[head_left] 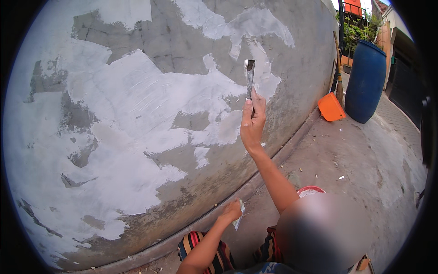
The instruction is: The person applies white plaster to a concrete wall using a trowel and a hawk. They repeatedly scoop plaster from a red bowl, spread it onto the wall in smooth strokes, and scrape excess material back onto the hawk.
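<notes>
My right hand (253, 123) is raised in front of a grey wall (191, 121) patched with white compound, gripping an upright putty knife (250, 77) with a white dab at its tip. Lower down, my left hand (230, 211) is closed on a flat pale piece (239, 214), possibly a second scraper or board; its kind is unclear. A red-rimmed container (310, 188) with white material sits on the ground beside my right forearm, partly hidden by a blurred area.
At the back right stand a blue barrel (365, 82) and a broom (339, 91), with an orange dustpan (331, 107) beside them. A concrete ledge runs along the wall's foot. Plants, a dark gate (404, 91) and paving show farther back.
</notes>
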A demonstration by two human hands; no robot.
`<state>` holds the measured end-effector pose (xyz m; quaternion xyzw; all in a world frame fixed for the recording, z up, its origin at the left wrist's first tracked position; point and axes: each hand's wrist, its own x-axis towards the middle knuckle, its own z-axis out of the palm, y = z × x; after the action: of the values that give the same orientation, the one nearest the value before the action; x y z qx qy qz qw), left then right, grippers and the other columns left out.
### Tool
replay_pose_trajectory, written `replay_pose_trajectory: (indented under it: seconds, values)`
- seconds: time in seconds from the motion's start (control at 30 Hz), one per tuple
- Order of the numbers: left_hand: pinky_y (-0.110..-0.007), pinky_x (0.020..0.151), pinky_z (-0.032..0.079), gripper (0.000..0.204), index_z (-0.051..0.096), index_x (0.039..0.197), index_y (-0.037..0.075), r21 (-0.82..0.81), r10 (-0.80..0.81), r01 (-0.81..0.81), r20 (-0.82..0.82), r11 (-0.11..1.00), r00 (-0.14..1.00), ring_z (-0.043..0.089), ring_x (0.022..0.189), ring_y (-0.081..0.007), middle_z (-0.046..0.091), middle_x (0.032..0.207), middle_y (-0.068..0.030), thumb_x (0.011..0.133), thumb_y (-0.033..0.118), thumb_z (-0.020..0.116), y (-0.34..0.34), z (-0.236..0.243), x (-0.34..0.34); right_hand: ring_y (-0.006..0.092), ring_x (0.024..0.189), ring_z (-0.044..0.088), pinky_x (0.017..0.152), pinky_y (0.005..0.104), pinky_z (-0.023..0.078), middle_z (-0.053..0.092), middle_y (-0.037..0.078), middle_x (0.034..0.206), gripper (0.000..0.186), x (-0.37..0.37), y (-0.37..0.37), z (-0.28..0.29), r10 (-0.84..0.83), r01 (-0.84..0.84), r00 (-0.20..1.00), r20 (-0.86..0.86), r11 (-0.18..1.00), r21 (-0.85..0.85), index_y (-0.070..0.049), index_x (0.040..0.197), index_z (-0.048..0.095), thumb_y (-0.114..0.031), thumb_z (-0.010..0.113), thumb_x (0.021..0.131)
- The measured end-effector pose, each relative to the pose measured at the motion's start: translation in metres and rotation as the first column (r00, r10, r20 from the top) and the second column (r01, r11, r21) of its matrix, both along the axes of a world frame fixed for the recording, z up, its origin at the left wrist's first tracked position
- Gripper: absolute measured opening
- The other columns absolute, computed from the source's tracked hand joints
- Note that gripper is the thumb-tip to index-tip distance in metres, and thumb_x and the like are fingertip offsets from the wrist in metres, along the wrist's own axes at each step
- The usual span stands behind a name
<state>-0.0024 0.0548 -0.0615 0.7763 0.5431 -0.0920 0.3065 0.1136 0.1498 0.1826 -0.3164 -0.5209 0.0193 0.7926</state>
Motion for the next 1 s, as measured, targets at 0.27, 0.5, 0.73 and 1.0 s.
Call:
replay_pose_trajectory:
  seconds: [0.27, 0.5, 0.73, 1.0]
  values:
    - [-0.045, 0.097, 0.048, 0.070, 0.029, 0.148, -0.002, 0.055, -0.036, 0.037, -0.011, 0.998, 0.999, 0.059, 0.116, -0.0388, 0.061, 0.123, -0.0254, 0.086, 0.015, 0.060, -0.004, 0.005, 0.003, 0.0114, 0.075, 0.043, 0.062, 0.0266, 0.039, 0.045, 0.008, 0.107, 0.042, -0.031, 0.010, 0.013, -0.108, 0.099, 0.988, 0.107, 0.991, 0.086, 0.001, 0.141, 0.047, -0.007, 0.044, 0.100]
    - [-0.046, 0.093, 0.050, 0.066, 0.031, 0.147, -0.002, 0.066, -0.067, 0.067, 0.004, 0.996, 0.998, 0.063, 0.109, -0.0389, 0.064, 0.118, -0.0252, 0.087, 0.013, 0.055, -0.002, 0.001, 0.000, 0.0134, 0.076, 0.045, 0.064, 0.0283, 0.042, 0.043, 0.010, 0.108, 0.046, -0.054, 0.023, 0.043, -0.169, 0.146, 0.974, 0.147, 0.977, 0.156, 0.001, 0.143, 0.045, 0.001, 0.046, 0.096]
    - [-0.048, 0.088, 0.052, 0.061, 0.034, 0.144, -0.003, 0.073, -0.093, 0.093, -0.008, 0.993, 0.996, 0.065, 0.105, -0.0397, 0.065, 0.114, -0.0259, 0.087, 0.012, 0.053, -0.004, 0.003, 0.002, 0.0163, 0.078, 0.046, 0.069, 0.0302, 0.043, 0.042, 0.012, 0.110, 0.054, -0.064, 0.031, 0.048, -0.224, 0.197, 0.960, 0.166, 0.967, 0.163, 0.000, 0.144, 0.043, 0.008, 0.048, 0.091]
    - [-0.048, 0.092, 0.050, 0.058, 0.037, 0.142, -0.003, 0.102, -0.103, 0.098, 0.048, 0.990, 0.993, 0.063, 0.110, -0.0397, 0.064, 0.117, -0.0269, 0.087, 0.009, 0.052, -0.008, 0.003, -0.003, 0.0228, 0.083, 0.047, 0.078, 0.0348, 0.044, 0.042, 0.015, 0.109, 0.059, -0.061, 0.034, 0.051, -0.268, 0.237, 0.929, 0.256, 0.960, 0.147, 0.001, 0.144, 0.042, 0.010, 0.053, 0.087]
